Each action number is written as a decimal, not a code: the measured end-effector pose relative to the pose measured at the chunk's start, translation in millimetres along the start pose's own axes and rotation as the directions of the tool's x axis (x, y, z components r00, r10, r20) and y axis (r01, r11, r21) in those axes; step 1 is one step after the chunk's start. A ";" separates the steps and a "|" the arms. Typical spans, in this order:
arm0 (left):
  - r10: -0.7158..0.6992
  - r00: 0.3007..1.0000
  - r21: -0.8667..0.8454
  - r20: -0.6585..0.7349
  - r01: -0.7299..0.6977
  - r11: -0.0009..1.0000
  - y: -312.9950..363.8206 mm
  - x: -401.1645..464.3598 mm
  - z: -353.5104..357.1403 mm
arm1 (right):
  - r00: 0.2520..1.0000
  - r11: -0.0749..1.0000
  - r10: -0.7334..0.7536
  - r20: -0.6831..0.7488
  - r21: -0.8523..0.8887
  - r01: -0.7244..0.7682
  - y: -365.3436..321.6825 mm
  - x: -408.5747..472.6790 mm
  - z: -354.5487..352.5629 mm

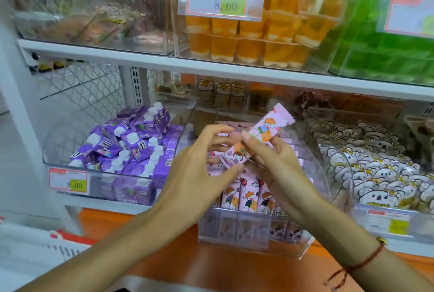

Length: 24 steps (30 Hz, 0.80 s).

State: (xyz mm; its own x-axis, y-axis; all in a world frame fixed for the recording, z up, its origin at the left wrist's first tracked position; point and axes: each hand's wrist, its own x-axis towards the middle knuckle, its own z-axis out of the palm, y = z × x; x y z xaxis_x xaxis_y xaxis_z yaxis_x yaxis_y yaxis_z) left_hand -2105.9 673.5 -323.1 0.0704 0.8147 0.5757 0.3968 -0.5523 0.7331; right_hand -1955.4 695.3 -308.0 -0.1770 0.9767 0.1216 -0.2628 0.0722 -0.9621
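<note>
The shelving unit (141,61) is white, with two tiers in view. On the lower tier stands a clear bin (234,228) of stocked pink packets (249,195), upright in rows with the print facing out. There are purple cartons (131,146) in the bin to its left and bear-print packets (375,169) to its right.

The held pink packet (270,127) is above the clear bin, tilted, with its far end raised toward the right. It may be two packets end to end; overlapping fingers prevent a firm finding. The right hand (279,165) has its fingers curled round the packet's middle. The left hand (199,165) pinches the lower end between thumb and fingertips.

Recommendation, as a judgement:
- Turn the packet upright with the cartoon figure to the front.
- Steady the standing row with the left hand.
- Lower the packet into a gap by its top edge, so the neighbours are not tipped and the crimped seal is not creased.
</note>
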 end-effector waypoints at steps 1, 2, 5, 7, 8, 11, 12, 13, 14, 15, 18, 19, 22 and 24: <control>0.013 1.000 0.019 0.006 -0.013 1.000 1.0 0.5 -0.4 | 1.000 0.999 -0.001 0.031 0.044 0.000 -0.7 -0.3 -2.0; 0.022 1.000 0.043 0.012 -0.023 0.999 1.3 1.0 -0.6 | 0.999 0.996 0.003 0.051 0.093 -0.008 -1.5 -0.5 -4.7; 0.035 0.999 0.104 0.033 -0.038 0.994 -0.3 2.3 1.8 | 0.999 0.994 -0.007 0.038 0.112 0.002 -5.3 -2.8 -11.0; 0.063 0.997 0.141 0.053 -0.070 0.988 -0.9 2.0 4.1 | 0.999 0.999 -0.030 -0.020 0.029 0.031 -7.0 -6.2 -13.1; 0.097 0.994 0.166 0.058 -0.105 0.981 -0.3 1.9 5.0 | 0.998 0.999 -0.045 -0.047 -0.003 0.045 -7.3 -8.2 -14.0; 0.191 0.978 0.212 0.085 -0.205 0.955 2.1 2.9 7.5 | 0.994 0.998 -0.053 -0.098 -0.039 0.049 -8.3 -13.1 -16.6; 0.192 0.977 0.217 0.089 -0.207 0.954 3.1 2.9 8.2 | 0.994 0.998 -0.047 -0.095 -0.048 0.043 -8.5 -14.0 -17.8; 0.181 0.980 0.216 0.081 -0.195 0.957 4.1 3.0 8.9 | 0.995 0.998 -0.037 -0.093 -0.050 0.032 -10.0 -15.4 -17.6; 0.162 0.985 0.196 0.062 -0.171 0.966 5.0 3.0 9.5 | 0.995 0.998 -0.027 -0.097 -0.051 0.022 -11.1 -15.8 -18.3; 0.139 0.990 0.152 0.034 -0.143 0.978 5.7 3.4 10.4 | 0.994 0.999 -0.011 -0.109 -0.043 0.007 -11.7 -15.6 -18.9; 0.045 0.998 -0.040 -0.048 -0.047 0.998 10.9 3.9 12.2 | 0.989 0.998 0.057 -0.134 0.033 -0.053 -13.3 -14.4 -20.2; 0.018 0.998 -0.092 -0.068 -0.025 0.995 13.6 4.3 12.8 | 0.988 0.995 0.079 -0.133 0.066 -0.071 -13.4 -13.9 -20.1; -0.055 0.990 -0.191 -0.132 0.029 0.981 20.4 4.3 14.3 | 0.988 0.975 0.137 -0.070 0.186 -0.122 -14.0 -13.8 -19.8; -0.135 0.977 -0.273 -0.162 0.087 0.958 21.9 5.0 13.7 | 0.987 0.961 0.162 -0.014 0.230 -0.154 -15.9 -14.0 -20.6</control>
State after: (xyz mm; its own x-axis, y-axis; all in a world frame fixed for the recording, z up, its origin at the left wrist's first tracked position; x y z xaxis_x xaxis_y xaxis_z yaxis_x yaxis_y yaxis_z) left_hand -2084.3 667.9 -309.2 -0.1334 0.8422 0.5224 0.1361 -0.5066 0.8514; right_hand -1929.2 684.6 -299.4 -0.2036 0.9783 -0.0391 -0.4436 -0.1278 -0.8870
